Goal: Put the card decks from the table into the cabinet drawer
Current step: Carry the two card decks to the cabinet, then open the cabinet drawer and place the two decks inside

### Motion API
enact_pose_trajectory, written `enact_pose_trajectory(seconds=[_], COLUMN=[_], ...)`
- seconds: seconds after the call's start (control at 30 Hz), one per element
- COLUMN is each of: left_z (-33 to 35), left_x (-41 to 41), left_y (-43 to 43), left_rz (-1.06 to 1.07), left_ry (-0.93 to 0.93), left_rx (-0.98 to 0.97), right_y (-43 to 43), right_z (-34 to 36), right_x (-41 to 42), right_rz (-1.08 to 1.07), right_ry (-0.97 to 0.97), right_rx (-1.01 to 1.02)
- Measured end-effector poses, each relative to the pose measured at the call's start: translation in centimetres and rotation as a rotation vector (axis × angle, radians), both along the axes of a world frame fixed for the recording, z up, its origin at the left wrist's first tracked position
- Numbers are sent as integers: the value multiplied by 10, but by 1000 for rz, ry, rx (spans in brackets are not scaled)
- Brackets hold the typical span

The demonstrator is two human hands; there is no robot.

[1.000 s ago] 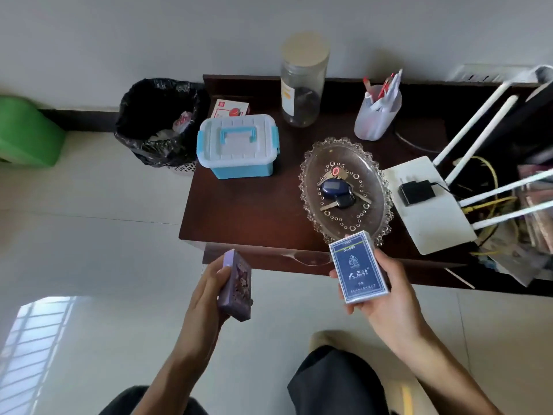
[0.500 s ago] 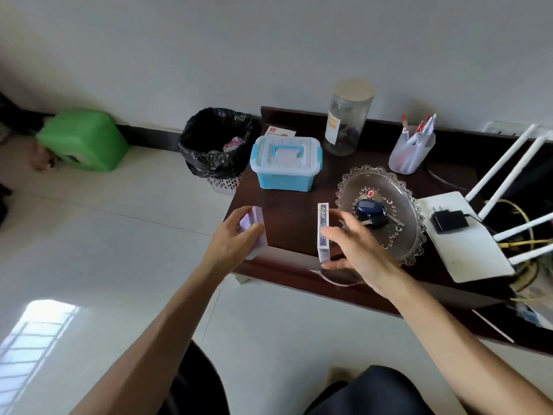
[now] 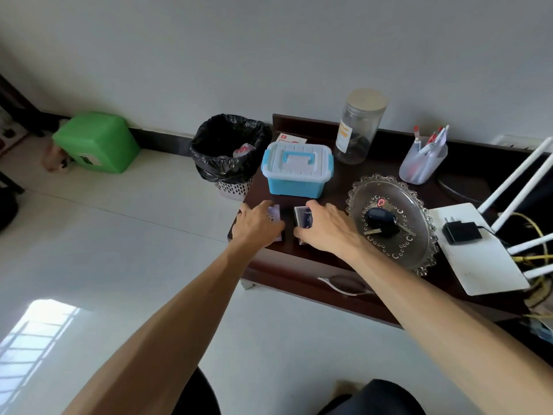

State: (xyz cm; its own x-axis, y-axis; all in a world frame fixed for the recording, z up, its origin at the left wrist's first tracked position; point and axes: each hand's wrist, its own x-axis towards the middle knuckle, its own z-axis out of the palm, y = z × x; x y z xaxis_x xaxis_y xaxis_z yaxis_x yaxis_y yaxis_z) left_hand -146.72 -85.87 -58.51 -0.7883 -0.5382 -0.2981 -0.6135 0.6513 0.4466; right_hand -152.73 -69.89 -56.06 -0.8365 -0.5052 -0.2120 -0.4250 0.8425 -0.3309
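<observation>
Two card decks lie on the dark wooden cabinet top (image 3: 332,187) near its front left corner. My left hand (image 3: 254,224) rests over the purple deck (image 3: 274,213), fingers wrapped on it. My right hand (image 3: 326,227) covers the blue deck (image 3: 303,218), gripping its sides. Both decks touch the tabletop and are partly hidden by my hands. The drawer front with a metal handle (image 3: 344,284) sits below the top edge and is shut.
A blue-and-white plastic box (image 3: 297,169) stands just behind the decks. A glass dish (image 3: 419,253) with keys lies to the right, then a white router (image 3: 478,253). A jar (image 3: 359,127) and pen cup (image 3: 422,163) stand at the back. A black-lined bin (image 3: 227,154) is left of the cabinet.
Both hands moved forward from in front of the cabinet and set the two decks down on the tabletop. The camera view tilted up and leftward.
</observation>
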Motion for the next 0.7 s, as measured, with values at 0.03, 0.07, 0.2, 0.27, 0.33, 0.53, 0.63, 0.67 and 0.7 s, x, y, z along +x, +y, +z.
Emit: enact_pose_trajectory(seconds=[0.03, 0.07, 0.2, 0.27, 0.33, 0.53, 0.63, 0.67, 0.7], left_z=[-1, -2, -3, -4, -6, 2, 2, -2, -8], left_x=[-2, -3, -5, -5, -4, 9, 37, 46, 55], left_y=[2, 3, 6, 5, 5, -11, -42, -51, -59], left_rz=[-1, -4, -8, 0, 4, 57, 244, 282, 298], left_ry=[0, -5, -30, -36, -37, 121, 307, 311, 306], left_rx=[-11, -17, -19, -12, -8, 74, 134, 165, 208], right_y=[-1, -1, -5, -7, -7, 15, 60, 80, 99], right_z=[-2, -3, -9, -11, -10, 15, 20, 16, 8], right_x=[0, 0, 1, 1, 2, 34, 65, 75, 86], right_rz=[0, -5, -16, -23, -23, 16, 14, -7, -33], right_ry=[3, -1, -11, -3, 0, 172, 211, 177, 134], right_rx=[14, 22, 18, 26, 45, -33, -205, -243, -264])
